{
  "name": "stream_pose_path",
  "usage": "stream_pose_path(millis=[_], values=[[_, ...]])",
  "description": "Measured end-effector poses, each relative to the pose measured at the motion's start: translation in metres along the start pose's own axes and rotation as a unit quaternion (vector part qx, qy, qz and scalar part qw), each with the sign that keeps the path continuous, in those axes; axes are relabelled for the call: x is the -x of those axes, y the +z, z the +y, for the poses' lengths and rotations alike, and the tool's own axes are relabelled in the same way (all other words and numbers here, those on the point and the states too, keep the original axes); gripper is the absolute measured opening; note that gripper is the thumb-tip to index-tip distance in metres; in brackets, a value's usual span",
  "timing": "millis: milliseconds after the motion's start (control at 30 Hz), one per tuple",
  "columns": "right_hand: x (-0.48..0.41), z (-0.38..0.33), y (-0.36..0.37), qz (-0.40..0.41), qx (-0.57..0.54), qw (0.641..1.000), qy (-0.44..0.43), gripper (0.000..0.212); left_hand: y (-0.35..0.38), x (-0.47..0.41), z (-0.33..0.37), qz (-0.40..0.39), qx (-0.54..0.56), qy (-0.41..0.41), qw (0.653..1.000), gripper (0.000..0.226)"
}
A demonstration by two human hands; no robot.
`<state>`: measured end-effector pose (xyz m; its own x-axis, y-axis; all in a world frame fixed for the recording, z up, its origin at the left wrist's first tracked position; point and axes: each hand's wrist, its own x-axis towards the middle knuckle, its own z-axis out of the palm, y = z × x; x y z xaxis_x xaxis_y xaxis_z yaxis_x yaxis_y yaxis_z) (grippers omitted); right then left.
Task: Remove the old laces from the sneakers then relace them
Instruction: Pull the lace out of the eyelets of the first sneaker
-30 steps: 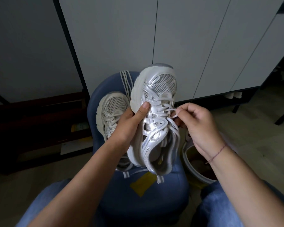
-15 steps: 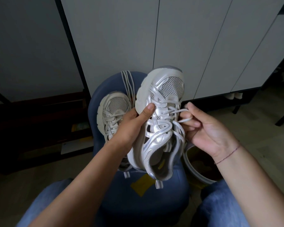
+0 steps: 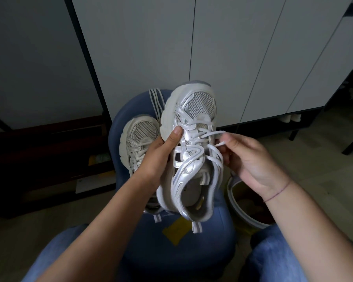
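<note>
Grips 1 sneaker (image 3: 192, 139) from its 9 o'clock side with the left hand (image 3: 157, 157), thumb pressed on the upper, toe toward 12 o'clock, above a blue stool (image 3: 202, 257). Pinches a slack loop of lace (image 3: 209, 135) at the shoe's 3 o'clock edge with the right hand (image 3: 251, 159). Leaves the 2nd sneaker (image 3: 140, 131) on the stool at 9 o'clock. Could jam the lace in an eyelet by yanking sideways; could wrench the shoe from the left hand by pulling too hard.

blue stool (image 3: 212, 251) | yellow sticker (image 3: 176, 231) on seat | white cabinet doors (image 3: 232, 58) behind | bin (image 3: 236, 211) beside stool
</note>
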<state>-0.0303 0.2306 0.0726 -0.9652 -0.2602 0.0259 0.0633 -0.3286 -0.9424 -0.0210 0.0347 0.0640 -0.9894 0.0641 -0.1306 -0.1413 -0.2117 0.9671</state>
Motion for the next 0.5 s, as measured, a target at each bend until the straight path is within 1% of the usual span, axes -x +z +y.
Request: stream_pose_path(millis=[33, 67, 100, 133, 167, 200, 233, 267, 300, 333, 367, 433, 500], values=[[0.000, -0.005, -0.003, -0.038, -0.080, 0.995, 0.035, 0.027, 0.000, 0.000, 0.000, 0.000, 0.003, 0.000, 1.000, 0.057], [0.000, -0.008, -0.006, -0.087, -0.168, 0.979, 0.074, 0.022, 0.001, 0.000, 0.001, 0.000, 0.006, 0.000, 1.000, 0.057], [0.000, -0.011, -0.008, -0.143, -0.257, 0.949, 0.112, 0.018, 0.001, 0.000, 0.001, -0.001, 0.006, 0.001, 1.000, 0.057], [-0.002, -0.011, -0.010, -0.178, -0.326, 0.918, 0.139, 0.017, 0.001, 0.000, 0.000, 0.000, 0.005, 0.002, 1.000, 0.057], [-0.002, -0.010, -0.011, -0.188, -0.357, 0.904, 0.144, 0.017, 0.002, 0.000, 0.000, 0.000, 0.001, 0.004, 1.000, 0.057], [-0.003, -0.008, -0.011, -0.172, -0.348, 0.912, 0.134, 0.017, 0.002, 0.000, -0.001, -0.001, -0.003, 0.004, 1.000, 0.056], [-0.003, -0.007, -0.010, -0.143, -0.314, 0.931, 0.115, 0.022, 0.003, 0.000, -0.002, 0.000, -0.005, 0.003, 1.000, 0.056], [-0.003, -0.006, -0.009, -0.109, -0.254, 0.957, 0.090, 0.031, 0.003, 0.000, -0.003, 0.002, -0.002, 0.001, 1.000, 0.055], [-0.002, -0.005, -0.006, -0.086, -0.175, 0.979, 0.060, 0.039, 0.002, 0.000, -0.003, 0.005, 0.002, -0.001, 1.000, 0.055], [-0.001, -0.002, -0.003, -0.069, -0.098, 0.993, 0.026, 0.045, 0.001, 0.000, -0.003, 0.007, 0.006, -0.003, 1.000, 0.055], [-0.001, 0.001, -0.002, -0.052, -0.031, 0.998, -0.007, 0.048, 0.001, -0.001, -0.003, 0.008, 0.008, -0.004, 1.000, 0.055], [-0.001, 0.006, -0.002, -0.008, 0.073, 0.995, -0.064, 0.049, 0.000, -0.001, -0.003, 0.008, 0.010, -0.003, 1.000, 0.056], [-0.001, 0.008, 0.000, 0.031, 0.147, 0.983, -0.106, 0.035, 0.001, 0.000, -0.002, 0.005, 0.008, -0.001, 1.000, 0.057]])
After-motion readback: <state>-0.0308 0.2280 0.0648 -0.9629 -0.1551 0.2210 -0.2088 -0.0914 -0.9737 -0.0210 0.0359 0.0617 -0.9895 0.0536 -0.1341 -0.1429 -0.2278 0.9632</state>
